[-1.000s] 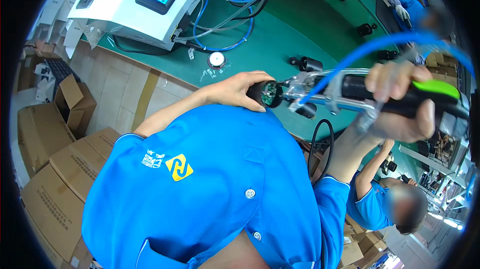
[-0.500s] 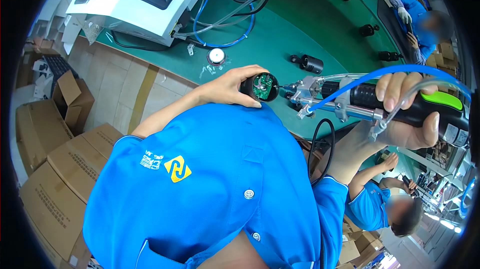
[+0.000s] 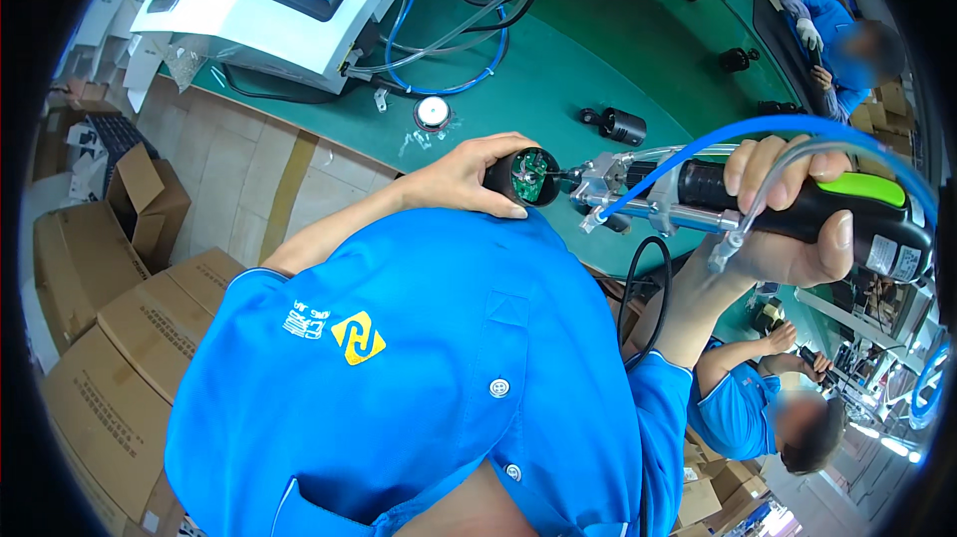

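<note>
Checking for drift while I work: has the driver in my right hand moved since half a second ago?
Yes: the driver has shifted slightly left, toward the black housing in your left hand, judged against the black cylinder lying on the green bench.

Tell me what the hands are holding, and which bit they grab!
The left hand holds a black round housing by its outer wall; the right hand grips a black-and-green handheld tool around its thick body.
</note>
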`<state>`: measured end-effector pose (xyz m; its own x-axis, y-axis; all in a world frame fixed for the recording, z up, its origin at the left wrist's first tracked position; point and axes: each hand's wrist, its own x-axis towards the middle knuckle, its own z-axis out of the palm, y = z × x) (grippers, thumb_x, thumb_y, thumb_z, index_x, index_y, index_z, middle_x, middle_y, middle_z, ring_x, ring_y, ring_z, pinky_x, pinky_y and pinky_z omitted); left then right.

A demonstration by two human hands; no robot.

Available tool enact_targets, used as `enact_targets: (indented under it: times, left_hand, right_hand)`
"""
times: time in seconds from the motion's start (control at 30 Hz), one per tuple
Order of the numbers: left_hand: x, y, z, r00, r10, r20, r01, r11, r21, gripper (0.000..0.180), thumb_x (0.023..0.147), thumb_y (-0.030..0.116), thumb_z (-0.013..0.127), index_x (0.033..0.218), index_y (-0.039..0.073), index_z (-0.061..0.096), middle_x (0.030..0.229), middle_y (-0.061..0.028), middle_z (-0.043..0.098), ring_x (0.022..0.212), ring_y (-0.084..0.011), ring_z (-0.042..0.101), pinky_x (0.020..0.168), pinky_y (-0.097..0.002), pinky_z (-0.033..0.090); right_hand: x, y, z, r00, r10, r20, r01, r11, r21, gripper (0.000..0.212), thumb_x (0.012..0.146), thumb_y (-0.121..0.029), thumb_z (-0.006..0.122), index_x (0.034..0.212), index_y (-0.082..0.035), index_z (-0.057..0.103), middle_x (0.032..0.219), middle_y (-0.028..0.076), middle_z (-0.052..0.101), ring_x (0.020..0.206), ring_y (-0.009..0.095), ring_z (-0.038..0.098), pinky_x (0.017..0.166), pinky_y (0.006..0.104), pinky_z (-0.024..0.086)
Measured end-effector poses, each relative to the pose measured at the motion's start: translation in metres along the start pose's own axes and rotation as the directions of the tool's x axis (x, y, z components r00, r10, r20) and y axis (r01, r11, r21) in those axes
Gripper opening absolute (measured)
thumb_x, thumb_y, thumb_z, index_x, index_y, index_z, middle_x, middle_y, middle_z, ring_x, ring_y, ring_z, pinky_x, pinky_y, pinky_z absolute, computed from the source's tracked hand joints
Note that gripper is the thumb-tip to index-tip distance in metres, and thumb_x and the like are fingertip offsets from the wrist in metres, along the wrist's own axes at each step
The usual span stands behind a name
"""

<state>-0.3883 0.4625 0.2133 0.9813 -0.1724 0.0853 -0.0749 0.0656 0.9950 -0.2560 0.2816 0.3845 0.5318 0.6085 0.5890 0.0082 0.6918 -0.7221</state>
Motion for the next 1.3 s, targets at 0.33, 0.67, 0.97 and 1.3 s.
enact_targets:
  times: [0.33, 0.67, 0.97, 1.3]
  left_hand:
    - [0.006, -0.015, -0.010, 0.998, 0.064, -0.026, -0.060, 0.990, 0.129, 0.062, 0.062, 0.011, 0.073, 0.117, -0.001, 0.044, 0.111, -0.0090, 0.046, 0.102, -0.0173, 0.046, 0.086, -0.0270, 0.038]
    - [0.011, -0.003, -0.003, 0.997, 0.078, -0.007, -0.077, 0.991, 0.111, 0.062, 0.063, 0.009, 0.072, 0.118, 0.001, 0.043, 0.108, -0.0070, 0.047, 0.098, -0.0144, 0.047, 0.076, -0.0235, 0.042]
    - [0.012, 0.003, -0.004, 0.994, 0.105, 0.022, -0.107, 0.988, 0.116, 0.063, 0.063, 0.010, 0.072, 0.118, 0.001, 0.043, 0.109, -0.0074, 0.046, 0.098, -0.0150, 0.048, 0.076, -0.0241, 0.042]
    - [0.012, 0.006, -0.001, 0.997, 0.067, 0.047, -0.071, 0.993, 0.094, 0.061, 0.062, 0.010, 0.073, 0.115, -0.001, 0.045, 0.109, -0.0090, 0.046, 0.102, -0.0174, 0.047, 0.084, -0.0269, 0.040]
  right_hand:
    - [0.007, -0.037, -0.002, 1.000, -0.005, 0.007, 0.005, 0.998, -0.058, 0.048, 0.076, -0.035, 0.047, 0.107, 0.001, 0.046, 0.071, 0.008, 0.049, 0.057, 0.017, 0.047, 0.054, 0.0317, 0.038]
    - [0.005, -0.029, 0.009, 0.998, 0.010, 0.062, -0.004, 0.995, -0.100, 0.046, 0.076, -0.037, 0.049, 0.107, -0.004, 0.050, 0.071, 0.008, 0.052, 0.054, 0.018, 0.048, 0.052, 0.0311, 0.038]
    - [0.006, -0.009, 0.005, 0.997, -0.012, 0.074, 0.013, 1.000, -0.010, 0.045, 0.076, -0.034, 0.047, 0.103, 0.002, 0.047, 0.070, 0.011, 0.050, 0.054, 0.018, 0.049, 0.043, 0.0274, 0.040]
    - [0.000, -0.006, 0.003, 0.997, 0.003, 0.075, -0.009, 0.998, 0.070, 0.044, 0.077, -0.033, 0.046, 0.104, 0.002, 0.046, 0.072, 0.011, 0.051, 0.056, 0.019, 0.050, 0.048, 0.0296, 0.041]
